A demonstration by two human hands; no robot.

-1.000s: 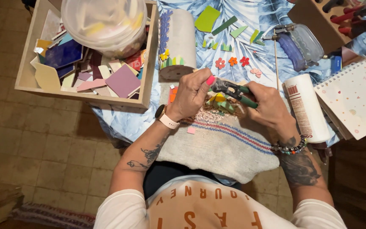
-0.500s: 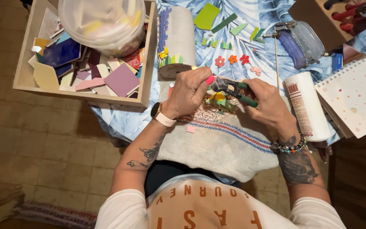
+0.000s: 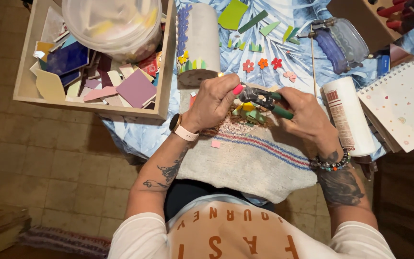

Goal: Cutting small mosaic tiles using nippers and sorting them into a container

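Nippers over the striped towel

Wooden box (image 3: pixel 25 91) of tile scraps sits far left, white bottle (image 3: pixel 348 117) right. Right hand (image 3: pixel 307 117) is clamped round the green-handled nippers (image 3: pixel 264 100); left hand (image 3: pixel 214 100) pinches a small piece at their head, hiding it.

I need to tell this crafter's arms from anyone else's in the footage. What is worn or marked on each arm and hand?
The left hand has pink-painted nails, a watch with a pale pink strap at the wrist and dark tattoos on the forearm. The right hand has a beaded bracelet and a large dark forearm tattoo. Both arms end in short white sleeves.
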